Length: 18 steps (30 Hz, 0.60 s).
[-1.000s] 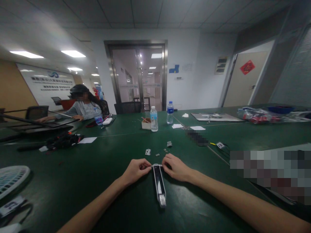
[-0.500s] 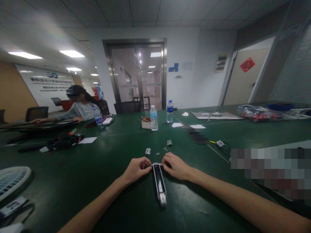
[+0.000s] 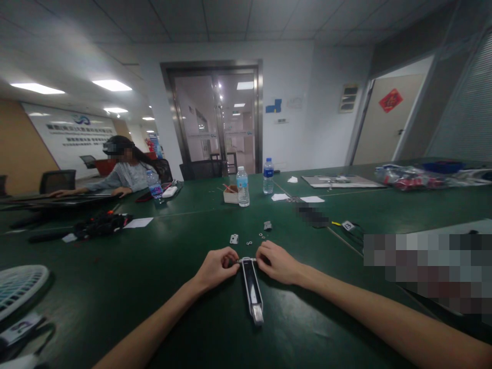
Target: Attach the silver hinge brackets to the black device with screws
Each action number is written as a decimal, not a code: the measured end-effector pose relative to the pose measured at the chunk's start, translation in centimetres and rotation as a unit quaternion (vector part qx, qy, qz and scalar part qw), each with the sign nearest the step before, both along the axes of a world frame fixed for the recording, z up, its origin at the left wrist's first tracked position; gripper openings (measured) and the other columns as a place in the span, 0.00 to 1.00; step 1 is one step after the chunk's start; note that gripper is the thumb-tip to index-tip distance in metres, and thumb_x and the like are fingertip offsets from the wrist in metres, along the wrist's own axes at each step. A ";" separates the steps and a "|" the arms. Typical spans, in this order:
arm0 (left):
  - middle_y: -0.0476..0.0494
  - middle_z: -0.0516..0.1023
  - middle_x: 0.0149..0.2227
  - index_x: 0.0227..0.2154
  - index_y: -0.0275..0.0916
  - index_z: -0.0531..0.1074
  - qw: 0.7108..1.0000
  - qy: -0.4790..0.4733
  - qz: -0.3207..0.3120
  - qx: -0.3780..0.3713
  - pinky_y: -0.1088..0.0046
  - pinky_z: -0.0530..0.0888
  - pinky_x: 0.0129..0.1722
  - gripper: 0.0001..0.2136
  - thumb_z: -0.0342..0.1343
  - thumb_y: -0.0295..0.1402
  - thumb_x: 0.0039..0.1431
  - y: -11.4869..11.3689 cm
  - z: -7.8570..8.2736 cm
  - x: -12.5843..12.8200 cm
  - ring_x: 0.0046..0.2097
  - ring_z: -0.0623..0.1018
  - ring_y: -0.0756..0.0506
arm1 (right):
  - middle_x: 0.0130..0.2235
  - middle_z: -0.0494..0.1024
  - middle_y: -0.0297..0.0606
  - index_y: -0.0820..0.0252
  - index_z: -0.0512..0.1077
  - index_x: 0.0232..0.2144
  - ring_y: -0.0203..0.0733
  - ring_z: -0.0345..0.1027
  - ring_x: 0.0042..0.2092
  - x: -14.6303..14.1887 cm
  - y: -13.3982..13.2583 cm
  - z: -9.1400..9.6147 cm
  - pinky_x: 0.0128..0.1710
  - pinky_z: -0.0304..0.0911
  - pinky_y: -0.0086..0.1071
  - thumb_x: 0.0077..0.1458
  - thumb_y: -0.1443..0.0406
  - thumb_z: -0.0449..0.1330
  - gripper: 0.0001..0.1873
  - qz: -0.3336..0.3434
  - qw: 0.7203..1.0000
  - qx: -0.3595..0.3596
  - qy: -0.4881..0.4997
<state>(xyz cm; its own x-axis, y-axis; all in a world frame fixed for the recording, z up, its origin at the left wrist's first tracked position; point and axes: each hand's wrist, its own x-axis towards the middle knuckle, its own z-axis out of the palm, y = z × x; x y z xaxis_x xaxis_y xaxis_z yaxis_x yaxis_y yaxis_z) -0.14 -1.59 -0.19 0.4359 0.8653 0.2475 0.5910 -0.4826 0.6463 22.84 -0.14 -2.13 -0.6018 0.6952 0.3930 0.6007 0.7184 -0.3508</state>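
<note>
Left hand point(image 3: 217, 267), right hand point(image 3: 277, 262) curled, pinching far end of long metal part point(image 3: 251, 289).

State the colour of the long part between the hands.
Long part: black, silvery ends; head view.

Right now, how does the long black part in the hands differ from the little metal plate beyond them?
The part is long, narrow and black with silver ends; the plate is small, squarish and grey. The left hand and right hand hold the part's far end; the plate lies untouched. Both rest flat on the green table.
</note>
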 end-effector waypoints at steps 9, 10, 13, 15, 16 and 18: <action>0.51 0.72 0.26 0.33 0.36 0.74 1.000 0.020 0.004 0.009 0.78 0.64 0.26 0.08 0.56 0.35 0.53 0.0 0.1 0.0 0.26 0.67 0.52 | 0.32 0.69 0.38 0.62 0.68 0.29 0.38 0.61 0.35 0.0 -0.3 0.4 0.37 0.60 0.32 0.57 0.68 0.52 0.06 -0.001 1.000 -0.004 -0.009; 0.51 0.72 0.26 0.33 0.36 0.74 1.000 0.019 0.002 0.009 0.78 0.64 0.26 0.08 0.56 0.35 0.53 0.0 0.1 0.0 0.26 0.67 0.52 | 0.32 0.69 0.38 0.62 0.68 0.29 0.38 0.61 0.36 0.0 -0.3 0.5 0.37 0.60 0.32 0.57 0.68 0.52 0.07 0.000 1.000 -0.005 -0.009; 0.51 0.71 0.26 0.33 0.36 0.74 1.000 0.018 -0.001 0.006 0.78 0.64 0.26 0.08 0.56 0.34 0.53 0.0 0.0 0.0 0.26 0.67 0.52 | 0.32 0.69 0.39 0.62 0.68 0.29 0.38 0.61 0.35 0.0 -0.3 0.5 0.37 0.60 0.32 0.57 0.68 0.52 0.07 -0.003 1.000 -0.010 -0.009; 0.51 0.71 0.26 0.33 0.36 0.74 1.000 0.017 -0.002 0.006 0.78 0.64 0.25 0.08 0.55 0.34 0.53 0.1 0.0 -0.1 0.26 0.67 0.52 | 0.32 0.69 0.39 0.62 0.68 0.29 0.38 0.61 0.35 -0.1 -0.4 0.6 0.37 0.60 0.32 0.56 0.68 0.52 0.07 -0.006 1.000 -0.012 -0.009; 0.51 0.71 0.26 0.33 0.36 0.74 1.000 0.016 -0.002 0.007 0.78 0.64 0.26 0.08 0.55 0.34 0.53 0.1 0.0 -0.1 0.26 0.67 0.52 | 0.32 0.70 0.39 0.62 0.68 0.29 0.38 0.61 0.35 -0.1 -0.4 0.6 0.37 0.60 0.32 0.56 0.68 0.52 0.07 -0.006 1.000 -0.012 -0.010; 0.51 0.71 0.26 0.33 0.36 0.74 1.000 0.016 -0.002 0.010 0.78 0.64 0.26 0.08 0.55 0.34 0.53 0.1 0.0 -0.1 0.26 0.67 0.51 | 0.33 0.70 0.39 0.62 0.68 0.29 0.38 0.61 0.36 -0.1 -0.3 0.6 0.37 0.60 0.32 0.57 0.68 0.51 0.07 -0.005 1.000 -0.008 -0.011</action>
